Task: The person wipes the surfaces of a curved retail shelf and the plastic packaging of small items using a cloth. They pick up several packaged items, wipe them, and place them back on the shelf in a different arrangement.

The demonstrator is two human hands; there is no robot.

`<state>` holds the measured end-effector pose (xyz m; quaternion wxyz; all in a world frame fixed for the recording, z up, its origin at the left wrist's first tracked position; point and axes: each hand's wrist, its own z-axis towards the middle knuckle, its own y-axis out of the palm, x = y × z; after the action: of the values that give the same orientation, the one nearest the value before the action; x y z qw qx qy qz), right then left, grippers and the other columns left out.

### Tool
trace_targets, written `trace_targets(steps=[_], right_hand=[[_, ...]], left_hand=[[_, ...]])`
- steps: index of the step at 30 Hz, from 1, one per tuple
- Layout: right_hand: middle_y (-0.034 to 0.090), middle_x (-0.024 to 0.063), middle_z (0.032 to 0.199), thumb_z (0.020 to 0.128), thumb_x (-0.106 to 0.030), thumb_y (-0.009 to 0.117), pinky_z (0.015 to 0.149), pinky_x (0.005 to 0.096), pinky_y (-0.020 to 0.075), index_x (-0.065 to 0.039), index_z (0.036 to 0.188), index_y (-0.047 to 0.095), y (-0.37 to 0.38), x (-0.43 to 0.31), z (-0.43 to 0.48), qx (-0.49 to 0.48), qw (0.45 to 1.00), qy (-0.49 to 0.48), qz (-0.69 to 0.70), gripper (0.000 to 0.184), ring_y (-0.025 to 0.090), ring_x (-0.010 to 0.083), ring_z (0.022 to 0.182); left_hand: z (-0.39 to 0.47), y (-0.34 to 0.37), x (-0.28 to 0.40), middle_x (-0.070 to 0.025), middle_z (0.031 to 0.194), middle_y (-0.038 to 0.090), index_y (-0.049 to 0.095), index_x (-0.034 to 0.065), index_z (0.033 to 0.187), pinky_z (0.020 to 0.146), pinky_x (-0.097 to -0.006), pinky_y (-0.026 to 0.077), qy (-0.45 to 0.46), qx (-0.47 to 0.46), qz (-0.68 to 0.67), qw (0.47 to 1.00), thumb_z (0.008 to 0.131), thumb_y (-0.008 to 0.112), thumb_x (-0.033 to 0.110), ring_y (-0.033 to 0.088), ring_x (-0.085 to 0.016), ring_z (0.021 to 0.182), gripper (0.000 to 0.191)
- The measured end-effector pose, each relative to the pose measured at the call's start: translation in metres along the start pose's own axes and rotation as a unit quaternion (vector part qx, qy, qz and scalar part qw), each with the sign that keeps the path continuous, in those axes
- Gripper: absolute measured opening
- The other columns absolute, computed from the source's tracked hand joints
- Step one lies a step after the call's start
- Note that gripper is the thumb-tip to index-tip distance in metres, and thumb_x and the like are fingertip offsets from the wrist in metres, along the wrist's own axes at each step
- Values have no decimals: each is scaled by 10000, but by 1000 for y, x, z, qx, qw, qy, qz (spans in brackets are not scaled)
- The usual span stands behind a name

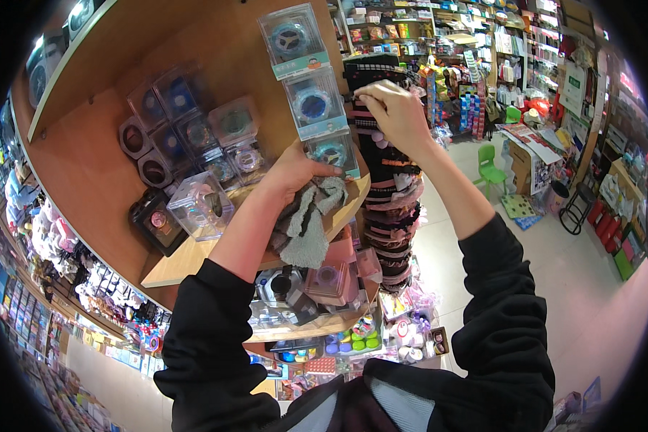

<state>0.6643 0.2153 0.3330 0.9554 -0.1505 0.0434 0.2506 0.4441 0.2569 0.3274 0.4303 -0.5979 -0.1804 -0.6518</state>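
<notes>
My left hand (297, 170) holds a grey cloth (308, 227) at the edge of a wooden shelf (351, 200). Its thumb lies across the lowest boxed watch (330, 154) of a stack. Above that are another clear watch box (313, 102) and a top one (292, 39). My right hand (391, 110) is raised beside the stack, fingers curled, in front of a tall column of headbands (391, 189); whether it grips anything cannot be told. Further left on the shelf stand several clear watch cases (197, 132), a clear cube box (201, 205) and a black case with a pink watch (159, 218).
A lower shelf (302, 329) bears more boxed watches. To the right are a green child's chair (490, 167), a black stool (578, 208) and a cardboard box (521, 162) on the tiled floor. An upper shelf edge (59, 81) juts out at upper left.
</notes>
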Motion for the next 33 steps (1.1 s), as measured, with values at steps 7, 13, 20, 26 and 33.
trace_targets(steps=[7, 13, 20, 26, 33], right_hand=[[642, 16, 1034, 811, -116, 583, 685, 338, 548, -159, 1019, 718, 22, 17, 19, -90, 946, -125, -284, 251, 671, 225, 823], [616, 18, 1051, 805, -116, 576, 664, 341, 549, -169, 1044, 701, 16, 20, 21, -145, 937, -100, -301, 275, 670, 224, 825], [578, 61, 1043, 805, -90, 583, 654, 364, 562, -141, 1137, 640, 4, 26, 27, -156, 927, -91, -328, 341, 671, 257, 872], [584, 87, 1126, 825, -87, 608, 749, 373, 557, -103, 1183, 629, -1, 24, 11, -96, 963, -99, -231, 360, 645, 274, 953], [553, 95, 1311, 1022, -484, 356, 1018, 307, 385, -59, 1374, 486, 40, -33, -21, -50, 808, 383, 445, 568, 502, 158, 1166]], left_hand=[[-5, 2, 7, -132, 1106, 635, 458, -42, 1256, 819, -361, 546, -45, 13, 15, 999, 712, 788, -11, 659, -232, 942, 637], [-9, 3, 13, -133, 1103, 627, 440, -52, 1260, 800, -341, 551, -52, -2, -8, 999, 712, 785, -19, 657, -223, 943, 648], [-11, 4, 13, -126, 1092, 632, 440, -46, 1262, 804, -338, 549, -44, 3, -11, 999, 714, 781, -27, 656, -221, 941, 646], [-9, 3, 9, -119, 1091, 643, 469, -38, 1258, 809, -341, 542, -30, -5, -15, 999, 720, 771, -39, 651, -217, 959, 617], [-9, 3, 7, -121, 1103, 654, 510, -41, 1239, 838, -336, 523, 14, -8, -1, 1000, 718, 757, -57, 647, -222, 981, 577]])
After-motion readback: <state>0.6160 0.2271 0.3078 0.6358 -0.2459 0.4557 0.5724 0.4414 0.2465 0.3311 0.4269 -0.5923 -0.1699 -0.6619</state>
